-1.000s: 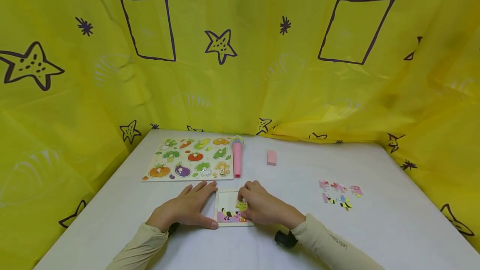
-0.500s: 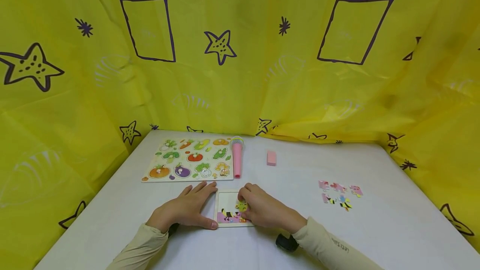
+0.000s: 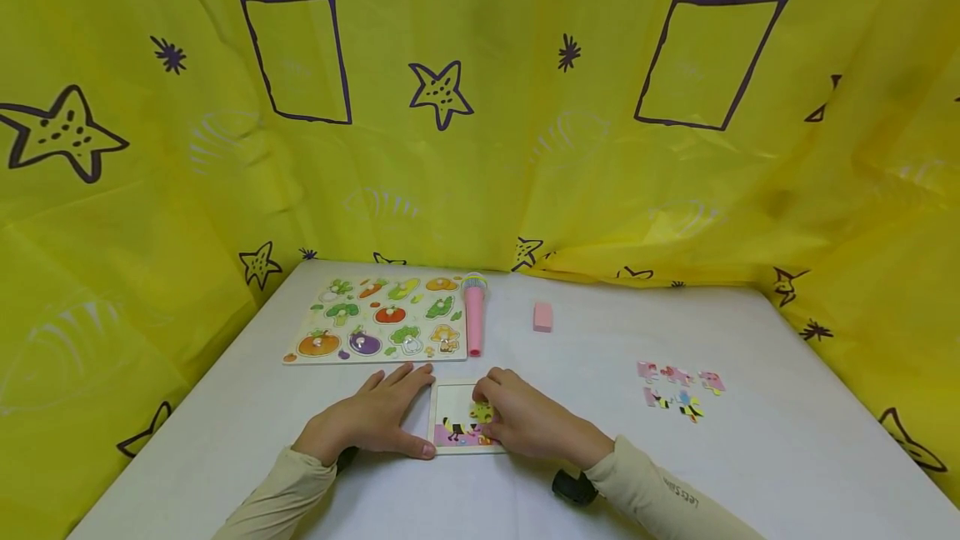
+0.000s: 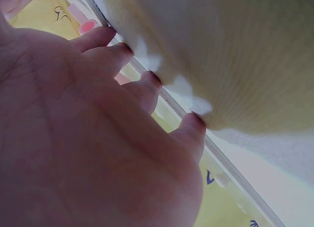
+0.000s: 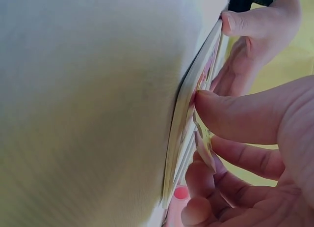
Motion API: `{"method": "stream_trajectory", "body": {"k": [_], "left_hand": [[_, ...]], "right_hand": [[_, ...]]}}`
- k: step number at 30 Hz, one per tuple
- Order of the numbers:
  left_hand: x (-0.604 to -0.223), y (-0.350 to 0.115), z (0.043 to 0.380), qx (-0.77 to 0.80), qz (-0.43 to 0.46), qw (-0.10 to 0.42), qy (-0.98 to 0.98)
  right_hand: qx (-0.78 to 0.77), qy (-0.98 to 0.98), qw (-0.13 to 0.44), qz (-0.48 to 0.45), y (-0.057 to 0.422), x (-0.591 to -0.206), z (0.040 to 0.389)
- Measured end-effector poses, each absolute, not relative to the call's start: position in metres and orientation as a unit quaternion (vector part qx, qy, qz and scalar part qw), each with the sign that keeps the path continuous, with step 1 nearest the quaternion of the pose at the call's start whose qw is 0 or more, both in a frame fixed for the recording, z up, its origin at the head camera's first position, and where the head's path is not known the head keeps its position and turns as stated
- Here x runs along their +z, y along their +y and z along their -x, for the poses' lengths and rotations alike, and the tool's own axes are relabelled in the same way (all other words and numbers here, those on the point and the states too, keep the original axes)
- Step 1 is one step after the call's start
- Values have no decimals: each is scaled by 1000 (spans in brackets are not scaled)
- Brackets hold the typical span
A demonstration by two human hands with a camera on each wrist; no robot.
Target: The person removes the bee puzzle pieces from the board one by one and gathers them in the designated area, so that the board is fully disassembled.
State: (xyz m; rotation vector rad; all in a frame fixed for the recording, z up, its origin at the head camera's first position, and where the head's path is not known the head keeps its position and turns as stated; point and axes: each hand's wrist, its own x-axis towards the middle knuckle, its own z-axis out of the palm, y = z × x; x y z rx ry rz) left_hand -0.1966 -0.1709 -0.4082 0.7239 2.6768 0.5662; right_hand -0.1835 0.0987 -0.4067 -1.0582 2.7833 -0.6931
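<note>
A small square puzzle tray (image 3: 432, 411) with a pale rim lies in front of me, its lower part filled with pink, yellow and black pieces. My left hand (image 3: 378, 417) rests beside it with fingers spread, the thumb on its lower left corner. Over the tray's right side, my right hand (image 3: 532, 417) pinches a yellow puzzle piece (image 3: 481, 412). The right wrist view shows this piece (image 5: 205, 151) tilted, between thumb and fingers, right at the tray's surface. The fingers hide part of the piece and the tray's right edge.
Several loose puzzle pieces (image 3: 678, 377) lie to the right. Behind the tray are a vegetable puzzle board (image 3: 375, 332), a pink toy microphone (image 3: 475, 319) and a pink block (image 3: 543, 317). A yellow patterned curtain (image 3: 495, 190) surrounds the white table (image 3: 600, 340).
My right hand has shifted slightly left with the yellow puzzle piece, which shows a little more now. The left hand stays where it was.
</note>
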Motion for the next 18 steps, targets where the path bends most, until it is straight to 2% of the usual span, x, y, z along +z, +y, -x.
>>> {"method": "stream_trajectory", "body": {"k": [5, 18], "left_hand": [[-408, -171, 196, 196, -253, 154, 935], [-408, -172, 196, 197, -256, 155, 933]], "right_hand": [[-250, 901, 49, 351, 99, -407, 183], [-277, 892, 6, 357, 101, -409, 182]]}}
